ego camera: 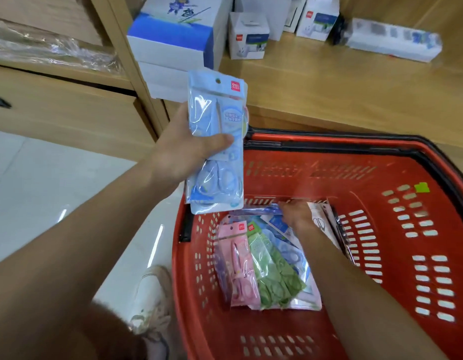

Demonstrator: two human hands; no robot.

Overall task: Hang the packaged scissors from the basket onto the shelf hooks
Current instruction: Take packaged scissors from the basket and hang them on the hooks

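Left arm [82, 242], left grip [183, 149] clasping blue scissors packs [216, 120], right grip [296, 214] in red basket [329, 146], closure unclear

The blue scissors pack [216, 141] is hovering upright, hang-hole on top, over the red basket [381, 162]'s left rim; the pink pack [242, 268] and green pack [274, 271] are lying overlapped inside.

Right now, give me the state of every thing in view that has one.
left hand, grips the held packs, thumb across the front
held packs, upright above the left rim of the basket, not yet hung
right hand, down in the basket at a blue pack, grip unclear
basket, holds several packs
pink pack, lying flat in the basket
green pack, lying flat beside the pink pack
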